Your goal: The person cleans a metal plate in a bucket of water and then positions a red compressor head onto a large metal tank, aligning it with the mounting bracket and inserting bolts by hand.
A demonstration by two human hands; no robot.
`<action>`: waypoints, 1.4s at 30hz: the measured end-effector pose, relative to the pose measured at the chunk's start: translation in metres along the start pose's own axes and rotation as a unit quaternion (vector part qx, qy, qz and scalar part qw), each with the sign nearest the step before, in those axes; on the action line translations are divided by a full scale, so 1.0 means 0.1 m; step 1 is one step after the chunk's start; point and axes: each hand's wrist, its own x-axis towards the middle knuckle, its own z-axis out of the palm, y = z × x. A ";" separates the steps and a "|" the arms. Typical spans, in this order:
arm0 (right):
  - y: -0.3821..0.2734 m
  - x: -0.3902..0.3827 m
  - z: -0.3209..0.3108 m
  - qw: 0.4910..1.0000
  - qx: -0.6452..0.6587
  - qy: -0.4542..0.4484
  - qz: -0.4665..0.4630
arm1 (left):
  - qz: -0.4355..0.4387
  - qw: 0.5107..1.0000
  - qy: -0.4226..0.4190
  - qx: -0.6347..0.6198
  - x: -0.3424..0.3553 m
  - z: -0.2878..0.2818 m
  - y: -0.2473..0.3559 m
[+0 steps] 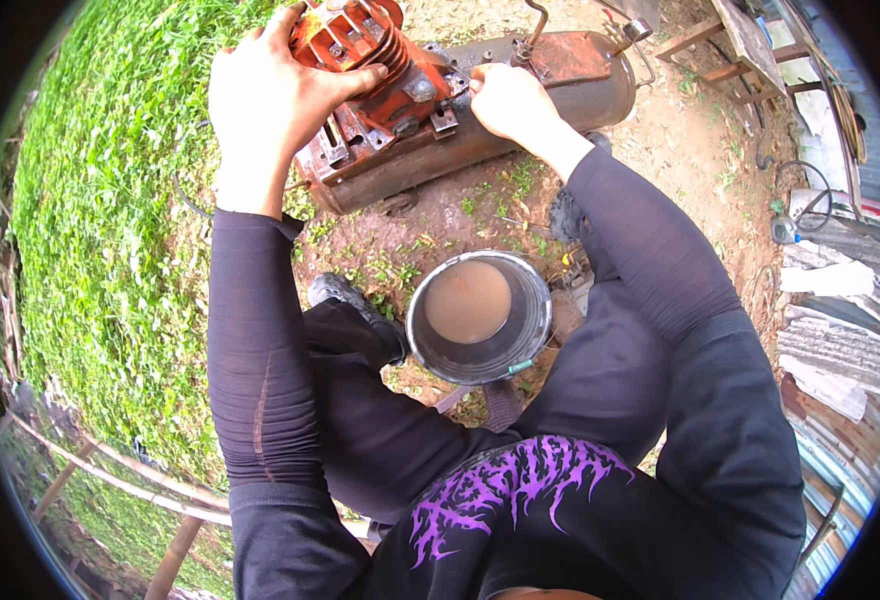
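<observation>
An orange-red finned compressor pump [400, 82] sits on top of a rusty, dark cylindrical air tank [598, 92] lying on the ground. My left hand [263, 98] grips the pump's far left side, its thumb pressed along the cooling fins. Over the slotted mounting plate [336, 152], the pump's base shows bolt holes and metal brackets. Just right of the pump, my right hand [522, 106] is closed with thumb and forefinger pinched together near the plate's edge. Whatever lies between those fingertips is too small to make out.
A dark bucket [428, 345] of murky brown water stands between my legs. A bent metal pipe [537, 22] rises from the tank. Grass [110, 230] covers the left side. Corrugated metal sheets [830, 345] and a wooden bench [750, 40] stand at right.
</observation>
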 end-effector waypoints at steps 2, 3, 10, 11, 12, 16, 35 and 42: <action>0.07 0.01 -0.01 0.999 -0.028 -0.024 -0.008 | 0.005 1.000 0.000 -0.010 0.00 0.01 -0.01; 0.07 0.01 -0.05 0.998 -0.042 -0.038 -0.014 | 0.006 1.000 0.000 -0.006 0.00 -0.01 -0.02; 0.03 -0.09 -0.33 0.997 -0.036 -0.062 0.005 | 0.002 1.000 0.006 -0.004 -0.01 -0.03 -0.04; -0.01 -0.05 -0.28 0.998 -0.027 -0.053 0.007 | 0.002 1.000 0.007 -0.001 0.00 -0.02 -0.03; -0.02 -0.02 -0.24 0.999 -0.018 -0.044 0.009 | 0.003 1.000 0.008 0.003 0.00 -0.01 -0.02; 0.10 -0.05 -0.02 0.999 -0.039 -0.013 -0.013 | -0.007 0.999 0.026 -0.023 -0.03 -0.03 0.04; 0.16 -0.19 -0.27 0.997 -0.019 -0.056 -0.048 | -0.021 0.999 0.029 0.002 -0.08 -0.06 0.03; 0.07 -0.11 -0.16 0.998 -0.025 -0.053 -0.039 | -0.017 0.999 0.026 -0.029 -0.06 -0.01 -0.02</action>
